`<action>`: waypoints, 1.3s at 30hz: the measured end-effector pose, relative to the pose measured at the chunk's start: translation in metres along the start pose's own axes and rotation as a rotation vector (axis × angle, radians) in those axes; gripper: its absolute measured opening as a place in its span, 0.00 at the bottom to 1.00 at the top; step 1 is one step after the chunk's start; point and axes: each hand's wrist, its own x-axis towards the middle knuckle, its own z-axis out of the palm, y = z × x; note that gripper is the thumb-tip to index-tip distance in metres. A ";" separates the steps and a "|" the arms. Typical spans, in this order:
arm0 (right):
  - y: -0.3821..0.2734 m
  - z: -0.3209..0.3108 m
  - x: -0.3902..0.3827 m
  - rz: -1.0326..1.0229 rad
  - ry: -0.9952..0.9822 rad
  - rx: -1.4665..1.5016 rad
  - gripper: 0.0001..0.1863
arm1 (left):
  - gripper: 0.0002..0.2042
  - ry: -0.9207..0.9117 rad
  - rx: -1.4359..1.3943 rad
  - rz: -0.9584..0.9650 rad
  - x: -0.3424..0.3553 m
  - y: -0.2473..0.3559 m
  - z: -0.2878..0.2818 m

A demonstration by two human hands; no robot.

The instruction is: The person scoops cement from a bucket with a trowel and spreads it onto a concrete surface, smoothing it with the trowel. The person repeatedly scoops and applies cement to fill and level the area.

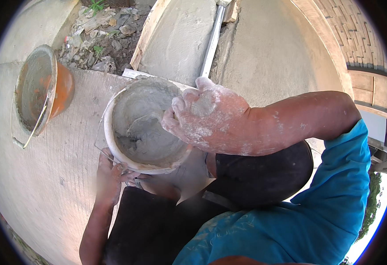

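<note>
A white-rimmed bucket [108, 128] of wet grey cement mortar [151, 143] is in front of my knees. My left hand [109, 174] grips its near left side at the rim, beside the thin wire handle. Over the right part of the bucket is my right hand [206, 112], its fingers curled closed and its back smeared with cement. What it holds is hidden under the fingers. A curved, mortar-coated edge shows in the mix just left of these fingers; I cannot tell whether it is a tool.
An orange bucket [64, 88], coated inside with cement, leans at the left with its handle hanging down. Beyond my bucket, a metal straightedge [213, 42] lies along smooth plastered surfaces edged with wooden boards [149, 33]. Rubble [109, 37] lies at the far left.
</note>
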 end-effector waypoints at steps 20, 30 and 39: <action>0.032 0.063 -0.016 0.292 0.179 -0.017 0.25 | 0.20 -0.002 -0.058 -0.096 -0.006 0.004 -0.007; 0.000 0.090 0.030 0.244 -0.049 0.351 0.27 | 0.23 -0.024 -0.105 -0.037 -0.001 0.004 0.003; 0.017 -0.015 -0.025 0.074 0.304 -0.272 0.26 | 0.22 -0.055 -0.111 -0.027 0.003 0.003 -0.011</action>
